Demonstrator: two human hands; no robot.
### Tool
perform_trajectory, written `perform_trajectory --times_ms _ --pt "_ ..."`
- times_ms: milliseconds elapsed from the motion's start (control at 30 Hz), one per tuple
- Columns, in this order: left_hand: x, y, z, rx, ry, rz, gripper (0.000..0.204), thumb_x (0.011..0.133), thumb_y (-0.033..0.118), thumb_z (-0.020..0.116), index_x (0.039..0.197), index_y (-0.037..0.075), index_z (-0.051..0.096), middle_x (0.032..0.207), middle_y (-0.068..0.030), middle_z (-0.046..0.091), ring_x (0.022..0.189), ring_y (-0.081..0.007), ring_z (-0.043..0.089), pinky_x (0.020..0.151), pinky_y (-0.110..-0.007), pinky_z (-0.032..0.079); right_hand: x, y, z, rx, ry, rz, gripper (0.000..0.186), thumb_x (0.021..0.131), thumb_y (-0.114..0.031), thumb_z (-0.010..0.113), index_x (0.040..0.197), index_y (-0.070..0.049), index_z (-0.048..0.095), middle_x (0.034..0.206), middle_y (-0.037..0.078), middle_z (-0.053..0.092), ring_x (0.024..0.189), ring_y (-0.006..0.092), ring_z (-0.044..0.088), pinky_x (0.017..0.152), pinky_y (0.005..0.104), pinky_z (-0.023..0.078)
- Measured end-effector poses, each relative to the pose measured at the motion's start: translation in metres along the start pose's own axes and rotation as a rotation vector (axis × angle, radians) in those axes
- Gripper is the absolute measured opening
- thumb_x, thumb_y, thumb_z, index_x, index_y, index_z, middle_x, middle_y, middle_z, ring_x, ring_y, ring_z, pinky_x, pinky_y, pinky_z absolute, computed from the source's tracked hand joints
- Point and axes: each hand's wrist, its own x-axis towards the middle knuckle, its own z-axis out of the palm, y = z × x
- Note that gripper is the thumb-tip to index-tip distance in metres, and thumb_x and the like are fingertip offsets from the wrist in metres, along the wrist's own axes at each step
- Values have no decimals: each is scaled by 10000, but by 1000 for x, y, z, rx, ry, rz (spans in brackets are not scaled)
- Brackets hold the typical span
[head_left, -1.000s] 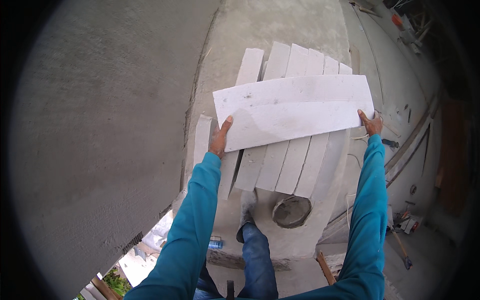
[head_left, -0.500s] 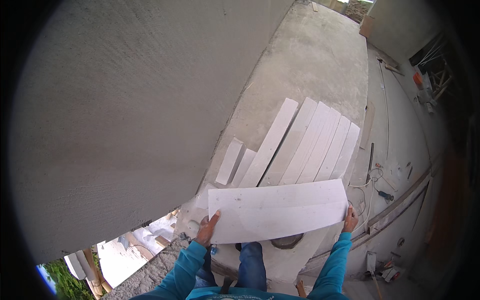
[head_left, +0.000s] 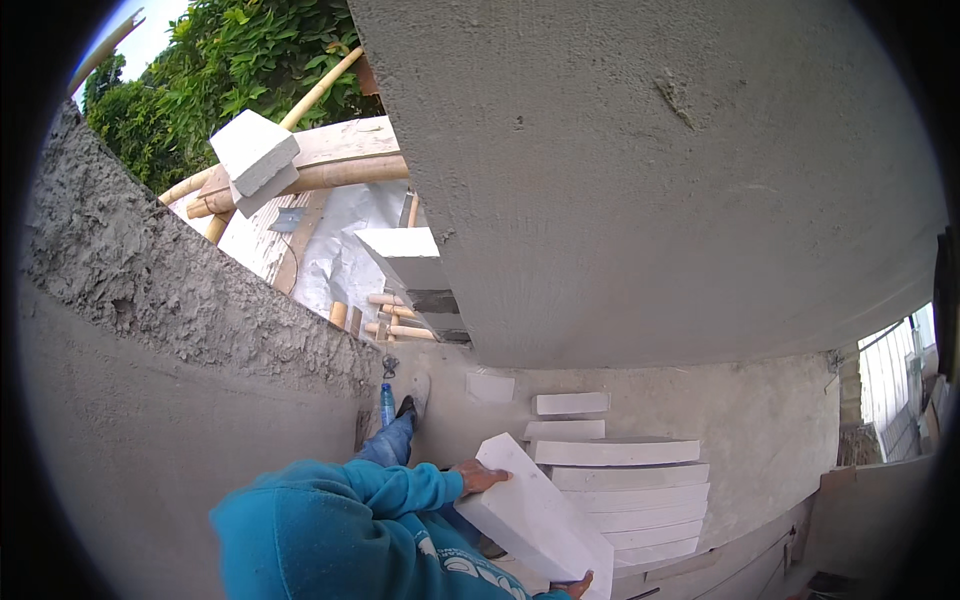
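Note:
Between my two hands is a long white lightweight concrete block (head_left: 535,515), held tilted in front of my body. My left hand (head_left: 482,478) is closed on its far end, thumb over the upper face. At the near end, by the lower edge of the view, my right hand (head_left: 574,586) grips the block; only part of that hand shows. Just right of the held block, several white block strips (head_left: 630,500) lie side by side on the floor. Shorter white pieces (head_left: 570,403) lie beyond them, close to the wall.
A grey plastered wall (head_left: 660,200) rises ahead, with a rough low wall (head_left: 190,290) to the left. Through the opening between them are bamboo poles (head_left: 340,173), a stacked white block (head_left: 253,147) and foliage. A blue bottle (head_left: 387,402) stands near my foot (head_left: 405,407).
My view and body have swung left toward the wall opening. The block stays in both hands and now slants away from me, where before it lay crosswise.

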Motion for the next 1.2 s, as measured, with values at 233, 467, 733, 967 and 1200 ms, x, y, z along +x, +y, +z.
perform_trajectory --times_ms 233,467,733,967,1200 --pt "-70 -87 -122 -330 152 -105 717 802 579 711 1150 -47 681 1124 -171 696 992 -270 682 891 -368 518 -77 22 90 -161 -178 60 683 840 -506 629 1354 -72 512 1337 146 556 1205 350 541 966 560 461" --pt "-176 -191 -189 -809 322 -105 767 827 474 726 1268 -129 553 1151 -253 661 1023 -331 667 913 -386 511 -156 66 233 -469 -240 -9 672 882 -419 664 1321 60 493 1302 184 558 1153 326 566 960 491 485" --pt "-259 -312 -123 -1324 520 -211 672 899 451 661 1308 -70 544 1230 -208 632 1110 -298 627 919 -396 507 -221 121 332 -812 -403 194 609 792 -276 803 1264 8 543 1248 121 585 1044 263 609 928 379 518" --pt "-330 -346 -41 -1832 468 -61 656 974 448 548 1463 44 382 1395 -177 515 1241 -319 538 1017 -452 458 -193 211 328 -1036 -703 89 826 802 -254 797 1413 27 318 1332 167 507 1211 282 504 1072 399 391" --pt "-324 -356 -2 -1859 433 75 653 996 489 476 1484 78 336 1442 -150 461 1320 -321 450 1077 -501 394 -373 213 451 -1131 -1085 -433 1149 759 -241 823 1522 41 10 1461 292 295 1340 365 380 1133 428 307"
